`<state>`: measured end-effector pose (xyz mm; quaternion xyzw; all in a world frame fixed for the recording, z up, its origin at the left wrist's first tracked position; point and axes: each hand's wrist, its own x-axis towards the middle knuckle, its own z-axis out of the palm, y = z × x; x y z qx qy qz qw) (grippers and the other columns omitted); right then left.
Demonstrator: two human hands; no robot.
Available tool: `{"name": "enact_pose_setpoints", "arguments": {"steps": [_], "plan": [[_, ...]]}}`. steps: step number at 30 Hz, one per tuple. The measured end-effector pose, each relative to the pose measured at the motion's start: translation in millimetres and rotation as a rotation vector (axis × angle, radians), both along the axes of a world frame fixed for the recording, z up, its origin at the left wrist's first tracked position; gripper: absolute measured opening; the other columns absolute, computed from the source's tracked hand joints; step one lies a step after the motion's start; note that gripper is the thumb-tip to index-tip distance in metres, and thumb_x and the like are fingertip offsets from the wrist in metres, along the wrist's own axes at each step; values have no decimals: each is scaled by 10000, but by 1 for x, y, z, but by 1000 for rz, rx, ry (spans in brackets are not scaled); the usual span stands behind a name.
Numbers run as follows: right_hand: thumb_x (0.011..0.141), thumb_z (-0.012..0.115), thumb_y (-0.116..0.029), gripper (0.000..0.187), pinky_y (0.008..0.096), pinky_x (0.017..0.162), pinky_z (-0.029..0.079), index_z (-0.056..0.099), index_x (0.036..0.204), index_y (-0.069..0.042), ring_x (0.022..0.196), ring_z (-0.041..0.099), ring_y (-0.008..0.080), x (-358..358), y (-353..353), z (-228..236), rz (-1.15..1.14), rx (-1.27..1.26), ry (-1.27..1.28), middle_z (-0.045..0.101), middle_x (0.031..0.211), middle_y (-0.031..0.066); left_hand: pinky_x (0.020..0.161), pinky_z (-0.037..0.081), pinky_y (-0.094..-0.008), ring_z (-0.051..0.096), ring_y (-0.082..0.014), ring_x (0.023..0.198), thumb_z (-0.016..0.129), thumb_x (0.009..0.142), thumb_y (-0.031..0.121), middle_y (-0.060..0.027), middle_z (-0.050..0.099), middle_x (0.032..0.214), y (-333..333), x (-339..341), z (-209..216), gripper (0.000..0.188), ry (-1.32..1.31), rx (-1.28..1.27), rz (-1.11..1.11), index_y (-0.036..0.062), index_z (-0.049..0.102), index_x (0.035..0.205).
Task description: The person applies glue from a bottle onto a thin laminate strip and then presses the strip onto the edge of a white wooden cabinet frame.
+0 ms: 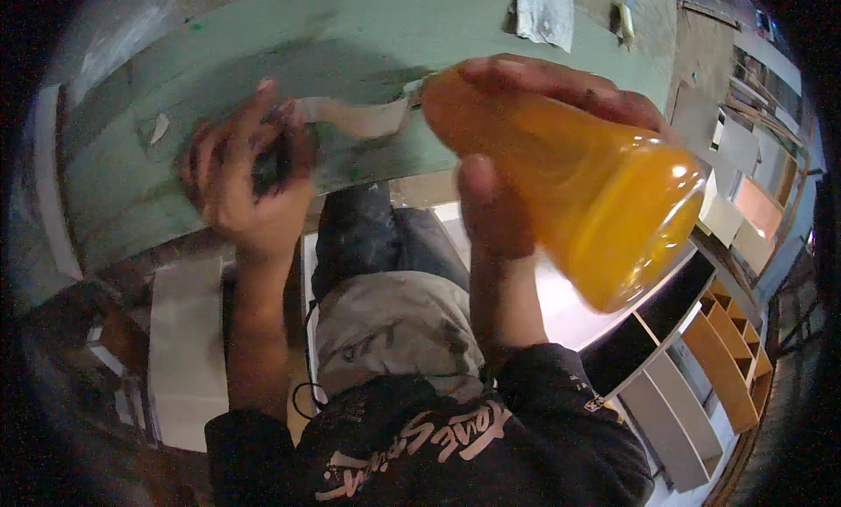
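We've got the orange bottle [578,192] up in front of us, a translucent plastic one full of orange liquid, and it lies tilted: its long axis runs from the wide base at lower right, close to our eyes, up and left to the narrow nozzle end, which points at the green board [175,157]. Our right hand [517,148] wraps it near the neck, thumb underneath, fingers curled over the top, clenched firmly on the bottle. The nozzle sits just at the end of a pale strip [359,117] lying along the board's edge. Off to the left of that strip, our left hand [241,179] is cupped around something small and dark; what it is we cannot tell. So the strip runs between our two hands, and the right is the nearer to its end. Below, a white shelf unit [692,393] with orange dividers.
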<state>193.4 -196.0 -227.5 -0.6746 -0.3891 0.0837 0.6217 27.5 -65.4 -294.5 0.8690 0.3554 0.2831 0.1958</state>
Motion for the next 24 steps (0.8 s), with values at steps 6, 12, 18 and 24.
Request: {"name": "enact_pose_setpoints", "arguments": {"steps": [6,12,18,24], "plan": [[801,637,-163,632,551,945,509,380,1374,-95,1075,620,423,69,-56,-23,-109,390,212,612,1174,260,1001,423,-402,669,-151,922,775,837,128,25,767,880,-4,5,-3,296,-75,37,-13,85,716,1124],[768,569,-209,537,552,914,518,525,1260,1,950,664,418,129,-90,-21,-455,131,-17,644,1084,268,1031,409,-367,683,-188,997,773,835,42,-52,765,1006,-1,4,5,302,29,63,-89,28,699,1127],[813,580,-187,615,574,994,468,390,1397,-149,1086,605,428,79,-71,0,-245,426,171,610,1161,235,1009,426,-366,655,-200,1052,787,819,34,-59,753,1035,-5,2,1,322,13,-11,-68,41,710,1131],[799,704,-80,761,585,1045,435,325,1446,-209,1182,560,405,3,-13,18,-74,-19,170,568,1247,179,1033,400,-373,673,-145,978,784,818,25,-31,762,1009,-7,1,-6,325,-74,-68,5,39,703,1132]]}}
